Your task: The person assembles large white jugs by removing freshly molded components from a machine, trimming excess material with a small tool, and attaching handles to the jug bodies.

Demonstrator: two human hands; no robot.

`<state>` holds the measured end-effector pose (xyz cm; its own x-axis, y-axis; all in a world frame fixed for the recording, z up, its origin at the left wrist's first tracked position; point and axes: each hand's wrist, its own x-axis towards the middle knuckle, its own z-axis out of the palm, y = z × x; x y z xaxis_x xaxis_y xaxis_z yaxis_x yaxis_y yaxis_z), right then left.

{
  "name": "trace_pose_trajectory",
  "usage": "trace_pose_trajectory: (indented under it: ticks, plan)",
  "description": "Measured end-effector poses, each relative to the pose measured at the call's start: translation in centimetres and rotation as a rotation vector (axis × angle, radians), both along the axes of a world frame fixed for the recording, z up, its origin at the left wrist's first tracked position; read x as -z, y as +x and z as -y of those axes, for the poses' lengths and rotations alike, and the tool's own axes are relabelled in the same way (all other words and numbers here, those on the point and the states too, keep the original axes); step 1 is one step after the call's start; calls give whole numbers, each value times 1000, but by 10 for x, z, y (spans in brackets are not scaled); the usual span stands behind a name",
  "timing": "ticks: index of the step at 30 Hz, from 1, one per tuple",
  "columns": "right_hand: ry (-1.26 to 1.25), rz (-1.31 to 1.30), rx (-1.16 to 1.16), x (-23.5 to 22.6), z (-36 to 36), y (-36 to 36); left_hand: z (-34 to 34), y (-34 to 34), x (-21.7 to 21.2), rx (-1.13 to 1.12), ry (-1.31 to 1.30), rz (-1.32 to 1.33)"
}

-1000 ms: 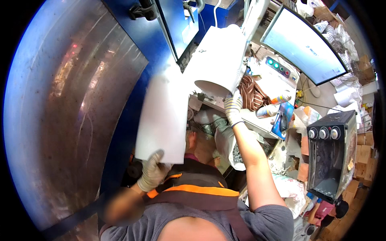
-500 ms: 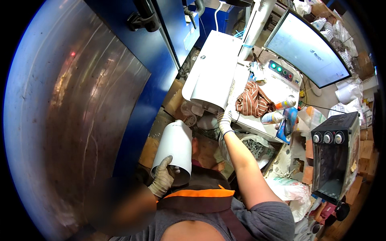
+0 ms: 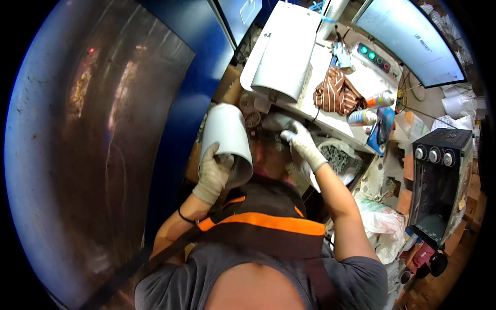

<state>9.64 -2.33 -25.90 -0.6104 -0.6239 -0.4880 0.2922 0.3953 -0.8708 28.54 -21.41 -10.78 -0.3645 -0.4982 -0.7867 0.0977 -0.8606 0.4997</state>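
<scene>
Fingers point(image 3: 209, 156) on the gloved left hand point(image 3: 213, 176) grip a hollow white cylinder point(image 3: 223, 126), can't tell for the outstretched right hand point(image 3: 308, 148) tbh.

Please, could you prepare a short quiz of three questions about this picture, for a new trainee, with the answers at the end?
1. Choose one: what does the left hand hold?
a) a spray can
b) a white cylinder
c) a striped cloth
2. True or false: a second cylinder lies on a white surface, apart from the right hand.
3. Count: how many knobs are in the row on the black oven?

Key:
1. b
2. True; a gap shows between the right hand and the second cylinder.
3. Three
</scene>
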Motion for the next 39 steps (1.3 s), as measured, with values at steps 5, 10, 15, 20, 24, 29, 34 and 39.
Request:
trace_pose_trajectory:
  ticks: [5, 10, 15, 20, 24, 29, 34, 39]
  plan:
    - [148, -28, -388, -91, -32, 91, -42, -9, 27, -55, 236, -132]
    - [380, -562, -53, -47, -105, 103, -123, -7, -23, 841, 346, -336]
    - [499, -628, -21, -62, -251, 122, -104, -52, -52, 1275, -625, -317]
    - [134, -827, 446, -115, -304, 179, -136, -153, 1, 1242, -193, -91]
    - [615, -454, 463, -158, -336, 252, -204, -191, 0, 1397, -21, -387]
    - [827, -568, 1207, -138, -353, 382, -301, -186, -55, 1734, -286, -808]
    - [1334, -577, 2067, -191, -369, 582, -389, -119, -102, 1718, -710, -1247]
    - [1763, 593, 1697, -203, -352, 719, -474, -86, -104, 1693, -1138, -1611]
